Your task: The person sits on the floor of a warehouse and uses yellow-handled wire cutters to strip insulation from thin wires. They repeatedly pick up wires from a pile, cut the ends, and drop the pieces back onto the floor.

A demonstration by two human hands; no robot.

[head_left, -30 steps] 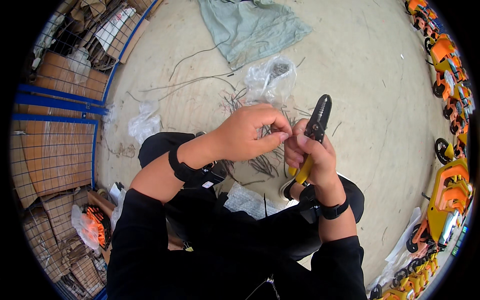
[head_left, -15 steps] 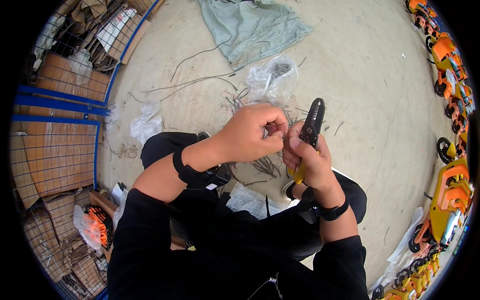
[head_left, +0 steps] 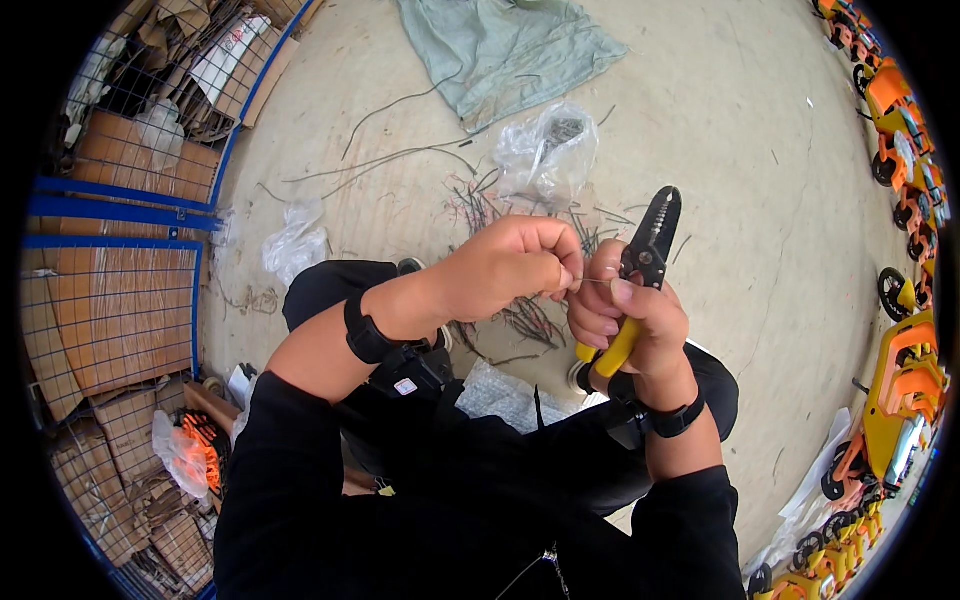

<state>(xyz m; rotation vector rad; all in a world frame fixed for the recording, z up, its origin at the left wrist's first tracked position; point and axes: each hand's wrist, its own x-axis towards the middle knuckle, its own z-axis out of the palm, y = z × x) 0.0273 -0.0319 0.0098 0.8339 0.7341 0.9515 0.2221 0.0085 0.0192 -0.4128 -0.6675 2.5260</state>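
Note:
My left hand (head_left: 505, 262) is closed in a pinch on one end of a thin wire (head_left: 597, 281), which spans the small gap to my other hand. My right hand (head_left: 640, 310) is wrapped round wire strippers (head_left: 652, 245) with a black toothed head and yellow handles. The head points up and away from me, and the wire's other end goes in under the right thumb. Below and beyond the hands, many short cut wires (head_left: 520, 325), dark and reddish, lie scattered on the floor.
A clear plastic bag (head_left: 545, 155) with dark bits inside lies past the hands, near a green-grey cloth sack (head_left: 510, 60). Bubble wrap (head_left: 500, 400) is between my legs. Blue mesh cages (head_left: 120, 310) with cardboard stand left; yellow-orange wheeled toys (head_left: 895, 400) line the right.
My right hand has shifted slightly right with the wire strippers, whose head now leans further right. The hands are a little further apart, and the thin wire shows stretched between them.

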